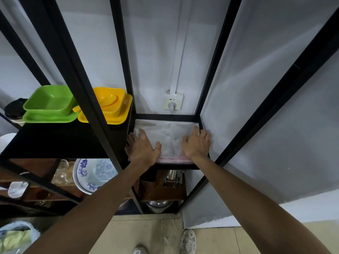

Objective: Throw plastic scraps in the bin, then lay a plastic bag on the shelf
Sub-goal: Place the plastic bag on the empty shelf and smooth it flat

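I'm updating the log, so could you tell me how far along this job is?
The plastic bag already lies flat on the black shelf. The left hand and right hand press on it, palms down. Only letting go looks left. No scraps are in the hands; the binning itself cannot be confirmed.

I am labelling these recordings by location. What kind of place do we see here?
Probably a home kitchen or its storage corner. A black metal rack holds green dishes, yellow dishes and a blue-patterned plate; both hands press a plastic bag flat.
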